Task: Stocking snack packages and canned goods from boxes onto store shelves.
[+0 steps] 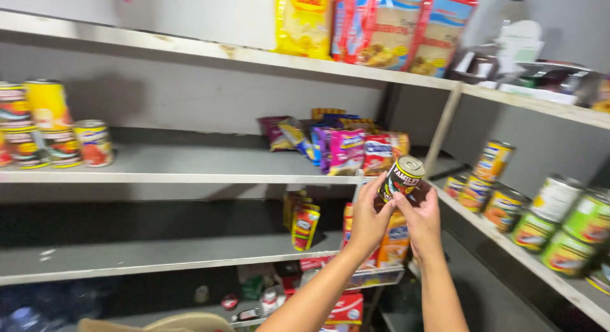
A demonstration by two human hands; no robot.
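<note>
Just right of the frame's centre, both hands lift a small metal can (401, 177) with a dark printed label and a dull silver lid, tilted so that the lid faces up and to the right. The left hand (368, 223) wraps its fingers around the can's lower left side, closed on it; the right hand (422, 221) cups it from below and from the right, fingers curled against the label. The can hangs in the air in front of the middle shelf (178, 177), touching no surface.

The shelves are flat grey-white boards, scuffed and chipped along their front edges, set against a plain grey wall. Behind the can, at the frame's centre, soft crinkled snack pouches (346, 149) in purple, red and blue lean together on the middle shelf. At the far left stand smooth round cans (94, 142) with red and yellow labels. Glossy stand-up bags (381, 27) fill the top shelf in the upper centre. Along the right, a side shelf (546, 271) runs toward the lower right corner, bearing rows of cylindrical tins (534, 230) with green and yellow wrappers. Lower shelves hold more packets in shadow.
</note>
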